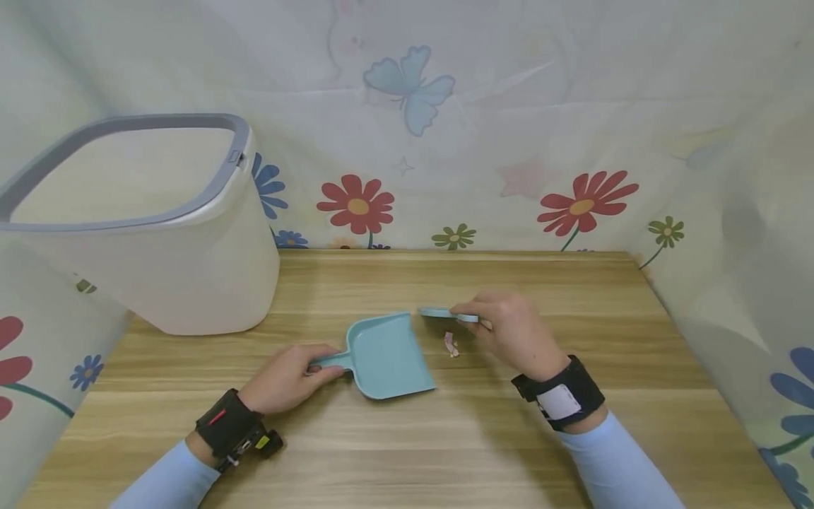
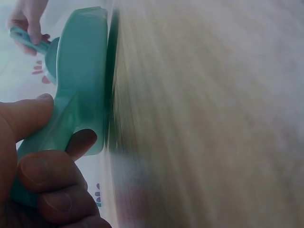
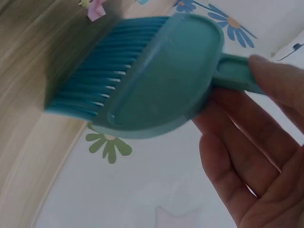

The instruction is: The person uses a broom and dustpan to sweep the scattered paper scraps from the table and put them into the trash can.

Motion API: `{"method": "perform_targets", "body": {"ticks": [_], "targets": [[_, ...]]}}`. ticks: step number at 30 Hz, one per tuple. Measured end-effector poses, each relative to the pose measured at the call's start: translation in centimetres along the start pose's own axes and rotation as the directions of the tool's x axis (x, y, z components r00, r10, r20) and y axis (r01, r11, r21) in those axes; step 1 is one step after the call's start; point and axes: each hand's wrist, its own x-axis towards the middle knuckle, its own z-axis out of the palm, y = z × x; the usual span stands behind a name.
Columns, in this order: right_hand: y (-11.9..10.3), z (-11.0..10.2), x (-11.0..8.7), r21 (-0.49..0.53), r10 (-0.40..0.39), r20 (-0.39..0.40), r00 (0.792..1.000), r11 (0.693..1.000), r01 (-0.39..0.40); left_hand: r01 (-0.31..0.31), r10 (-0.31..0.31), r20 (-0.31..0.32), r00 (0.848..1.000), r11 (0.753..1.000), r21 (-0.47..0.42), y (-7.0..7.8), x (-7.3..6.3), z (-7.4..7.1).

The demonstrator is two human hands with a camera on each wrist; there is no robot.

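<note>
My left hand grips the short handle of a light-blue dustpan, which lies low over the wooden table with its open edge facing right. In the left wrist view the thumb and fingers wrap the handle of the dustpan. My right hand pinches the handle of a matching small brush, held just beyond the dustpan's edge. Its teal bristles point toward the tabletop in the right wrist view. Between dustpan and brush lie small pinkish scraps, also seen as pink and yellow bits.
A large white bin with a grey-blue rim stands at the back left of the wooden table. A pale curtain printed with flowers and a butterfly hangs behind the table and along both sides.
</note>
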Motion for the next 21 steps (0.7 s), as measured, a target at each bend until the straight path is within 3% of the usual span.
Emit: {"method": "perform_targets", "body": {"ticks": [8,11,14,21], "targets": [[-0.8,-1.3,-0.2,0.064,-0.027,0.151,0.988,0.998,0.018,-0.034,0.035,0.012,0.999,0.999,-0.012,0.1,0.1,0.0],[-0.7,-1.8,-0.5,0.076,-0.033,0.167,0.985,0.997,0.021,-0.063,0.063,0.012,0.998,0.998,-0.013,0.0,0.2,0.4],[-0.4,-2.4,-0.7,0.079,-0.038,0.123,0.992,0.996,0.029,-0.066,0.066,0.015,0.998,0.998,-0.017,-0.2,0.2,0.6],[-0.5,-2.8,-0.5,0.032,0.003,-0.098,0.995,0.999,0.0,-0.044,0.044,0.019,0.999,0.999,-0.026,-0.1,-0.3,0.4]]}}
